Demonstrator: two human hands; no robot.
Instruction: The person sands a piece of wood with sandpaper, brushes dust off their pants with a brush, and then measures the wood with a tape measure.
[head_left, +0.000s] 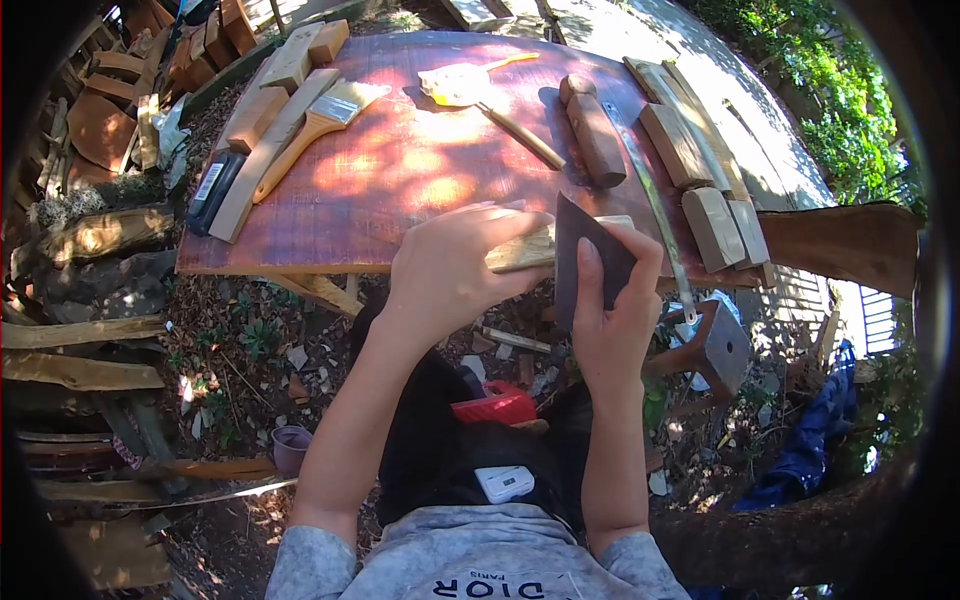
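My left hand [445, 265] is closed around a pale piece of wood [522, 252], held just off the near edge of the table. In my right hand [615, 320] is a dark sheet of sandpaper [574, 245], pinched between thumb and fingers and bent upright against the right end of the wood. The sheet hides part of the wood and some of my right fingers. Beyond my hands, on the reddish table [400, 215], lie a thin wooden stick [522, 136] and a dark brown wooden block [596, 140].
A paintbrush [318, 125], wood strips [275, 150] and a black device [215, 193] lie at the table's left. A yellow-smeared container [455, 86] sits at the back. A metal ruler [645, 190] and wood blocks [712, 228] are on the right. A stool [722, 350] stands below.
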